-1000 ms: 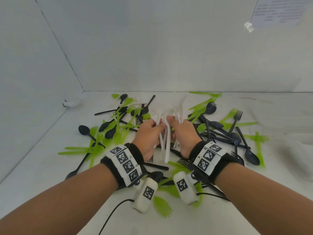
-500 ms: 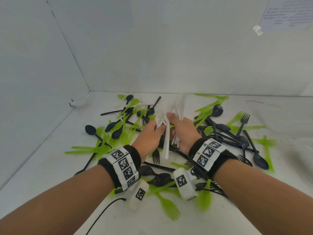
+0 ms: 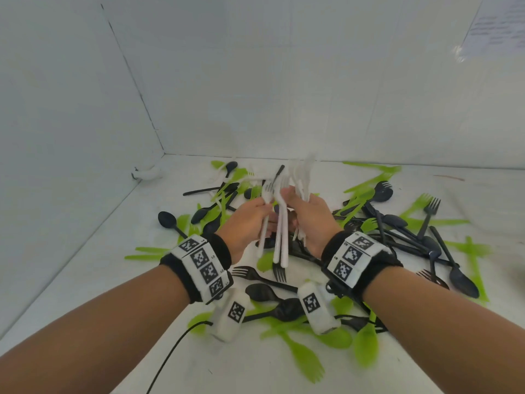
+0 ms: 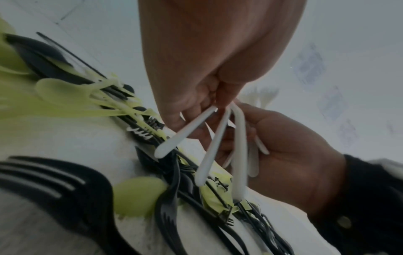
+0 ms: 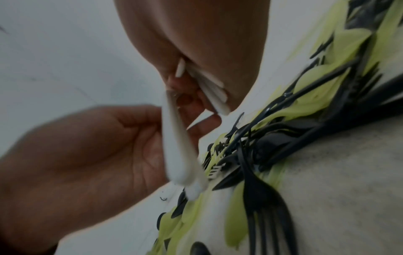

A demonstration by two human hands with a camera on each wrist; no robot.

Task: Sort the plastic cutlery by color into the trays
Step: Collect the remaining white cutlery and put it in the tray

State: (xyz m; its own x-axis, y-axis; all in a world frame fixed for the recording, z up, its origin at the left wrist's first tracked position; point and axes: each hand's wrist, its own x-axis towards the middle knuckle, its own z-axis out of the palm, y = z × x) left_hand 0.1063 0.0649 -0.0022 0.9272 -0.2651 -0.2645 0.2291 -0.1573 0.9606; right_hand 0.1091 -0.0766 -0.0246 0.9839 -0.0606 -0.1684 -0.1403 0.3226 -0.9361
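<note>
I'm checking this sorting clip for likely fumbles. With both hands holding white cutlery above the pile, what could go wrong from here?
1. The white cutlery fans out loosely between the left hand and right hand; a piece could slip back into the pile.
2. Black forks and green pieces lie directly beneath, so dangling handles might snag them.

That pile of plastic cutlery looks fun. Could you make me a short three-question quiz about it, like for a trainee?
1. True or false: both hands grip white plastic cutlery.
2. Which colour is off the table? A green, B white, C black.
3. Fill in: the black plastic fork below the bundle lies on the ____.

Key:
1. True: the left hand and the right hand each hold white handles.
2. B; green plastic cutlery stays down.
3. The white table.
</note>
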